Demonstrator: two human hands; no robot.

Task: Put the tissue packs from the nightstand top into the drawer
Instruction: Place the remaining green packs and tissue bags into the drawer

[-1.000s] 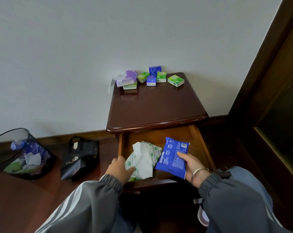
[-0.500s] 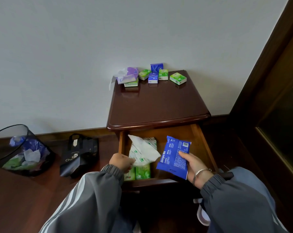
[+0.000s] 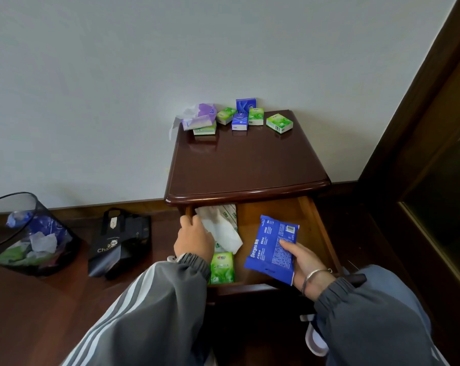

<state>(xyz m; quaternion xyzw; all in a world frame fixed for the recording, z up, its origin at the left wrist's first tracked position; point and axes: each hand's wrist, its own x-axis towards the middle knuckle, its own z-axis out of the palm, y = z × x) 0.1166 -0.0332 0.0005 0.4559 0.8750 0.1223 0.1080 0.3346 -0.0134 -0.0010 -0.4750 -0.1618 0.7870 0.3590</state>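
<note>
The dark wooden nightstand (image 3: pixel 244 167) stands against the wall with its drawer (image 3: pixel 313 223) pulled open. Several small tissue packs (image 3: pixel 279 123), green and blue, plus a purple opened pack (image 3: pixel 201 118), sit along its back edge. My right hand (image 3: pixel 304 260) grips a large blue tissue pack (image 3: pixel 272 249) over the drawer's right half. My left hand (image 3: pixel 194 237) holds a white opened tissue pack (image 3: pixel 222 228) in the drawer's left half, pushed toward the back. A green pack (image 3: pixel 222 268) lies in the drawer's front left.
A dark mesh waste bin (image 3: pixel 25 233) with rubbish stands on the floor at left. A black paper bag (image 3: pixel 120 244) lies beside it, near the nightstand. A dark wooden door frame (image 3: pixel 421 128) runs along the right.
My left hand has pushed the white tissue pack deeper into the drawer, uncovering the green pack at the front. My right hand and the blue pack have barely moved.
</note>
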